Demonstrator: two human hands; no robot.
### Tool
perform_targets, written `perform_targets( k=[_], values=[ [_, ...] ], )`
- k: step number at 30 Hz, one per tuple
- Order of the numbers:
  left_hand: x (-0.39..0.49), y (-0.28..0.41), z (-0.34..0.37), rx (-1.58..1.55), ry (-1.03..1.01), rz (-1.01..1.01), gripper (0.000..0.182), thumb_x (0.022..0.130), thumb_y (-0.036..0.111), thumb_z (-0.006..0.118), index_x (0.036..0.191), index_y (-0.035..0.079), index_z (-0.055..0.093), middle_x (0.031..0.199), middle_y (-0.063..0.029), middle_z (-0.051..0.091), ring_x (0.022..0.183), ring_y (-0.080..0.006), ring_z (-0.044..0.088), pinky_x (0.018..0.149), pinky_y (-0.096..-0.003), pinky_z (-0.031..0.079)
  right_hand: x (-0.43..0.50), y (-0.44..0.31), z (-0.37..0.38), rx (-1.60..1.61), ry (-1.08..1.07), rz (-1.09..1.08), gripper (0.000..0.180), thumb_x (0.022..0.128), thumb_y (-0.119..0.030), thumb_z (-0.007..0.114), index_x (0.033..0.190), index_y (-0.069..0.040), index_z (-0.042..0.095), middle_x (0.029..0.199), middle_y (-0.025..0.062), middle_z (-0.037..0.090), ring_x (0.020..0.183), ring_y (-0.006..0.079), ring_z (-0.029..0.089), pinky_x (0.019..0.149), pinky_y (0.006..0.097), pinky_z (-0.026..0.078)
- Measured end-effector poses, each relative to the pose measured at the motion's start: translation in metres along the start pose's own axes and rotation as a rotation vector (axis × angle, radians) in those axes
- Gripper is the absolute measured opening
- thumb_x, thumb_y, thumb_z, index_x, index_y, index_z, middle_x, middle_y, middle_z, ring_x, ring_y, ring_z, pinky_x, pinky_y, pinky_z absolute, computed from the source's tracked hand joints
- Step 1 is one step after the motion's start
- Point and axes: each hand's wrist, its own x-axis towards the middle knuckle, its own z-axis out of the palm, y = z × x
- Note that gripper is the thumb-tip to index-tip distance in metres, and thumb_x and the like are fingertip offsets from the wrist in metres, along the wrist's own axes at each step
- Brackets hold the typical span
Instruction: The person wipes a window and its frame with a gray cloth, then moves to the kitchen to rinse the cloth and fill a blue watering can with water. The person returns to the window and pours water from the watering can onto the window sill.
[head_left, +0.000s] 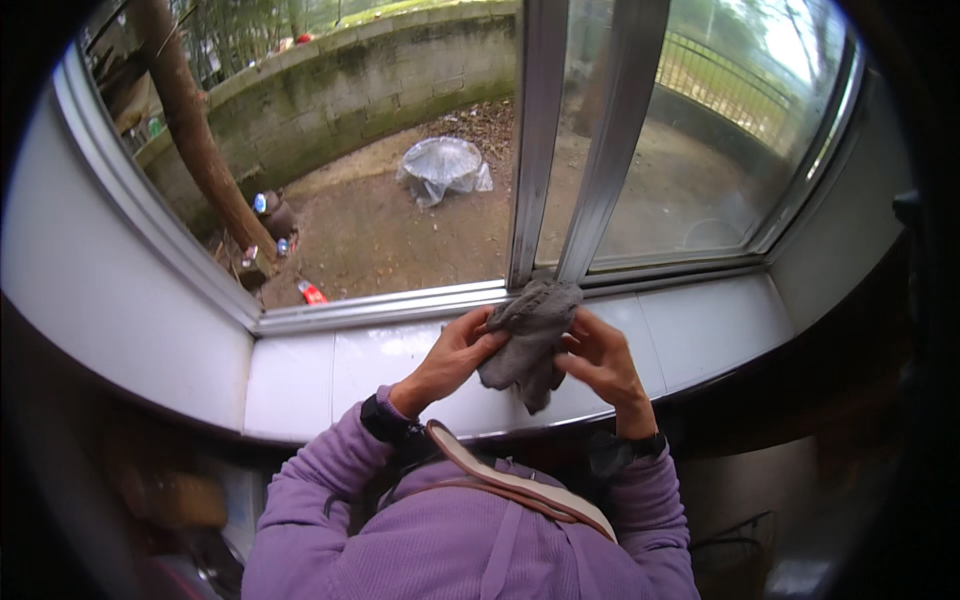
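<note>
A crumpled grey-brown cloth (529, 337) hangs in folds above the white tiled windowsill (292, 382). My left hand (454, 352) grips its left side, thumb across the front. On the other side, my right hand (604, 360) has its fingers curled at the cloth's edge; its fingertips are partly hidden behind the folds, so the hold is hard to make out. The cloth's upper end overlaps the foot of the metal window frame (532, 172) in my view; whether they touch is unclear.
The sliding window stands open on the left, its track (390, 304) running along the sill. Glass panes (690, 172) fill the right. Outside are a tree trunk (191, 127), a block wall (360, 90) and a plastic-covered object (444, 166). White side walls (112, 277) bound the recess.
</note>
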Motion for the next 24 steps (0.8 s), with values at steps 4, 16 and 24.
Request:
perform_targets(
  k=[4,16,24],
  values=[
    [0.019,-0.004,-0.006,-0.391,-0.084,-0.005,0.042,0.104,0.018,0.054,0.142,0.004,0.044,0.127,-0.0059,0.058,0.115,-0.0137,0.057,0.100,-0.0283,0.047,0.008,0.024,0.014,-0.064,0.297,-0.145,0.082,0.087,-0.029,0.077,0.152,-0.004,0.033,0.146,0.0149,0.047,0.137,0.0287,0.045,0.114,0.0407,0.036],
    [0.030,-0.029,-0.102,0.545,0.292,-0.013,0.052,0.091,0.024,0.073,0.133,0.001,0.053,0.136,-0.0191,0.057,0.125,-0.0287,0.057,0.105,-0.0385,0.046,0.134,0.019,-0.002,-1.181,0.785,-0.614,0.047,0.078,0.005,0.074,0.121,-0.007,0.064,0.116,0.0155,0.063,0.106,0.0334,0.065,0.089,0.0383,0.055],
    [0.001,-0.074,-0.134,0.918,0.127,0.146,0.059,0.082,0.022,0.079,0.132,0.004,0.054,0.139,-0.0168,0.055,0.137,-0.0340,0.045,0.115,-0.0451,0.033,0.122,0.091,-0.012,-1.276,0.773,-0.364,0.041,0.075,0.009,0.072,0.114,-0.003,0.068,0.114,0.0138,0.060,0.101,0.0343,0.065,0.084,0.0380,0.054]
  ],
)
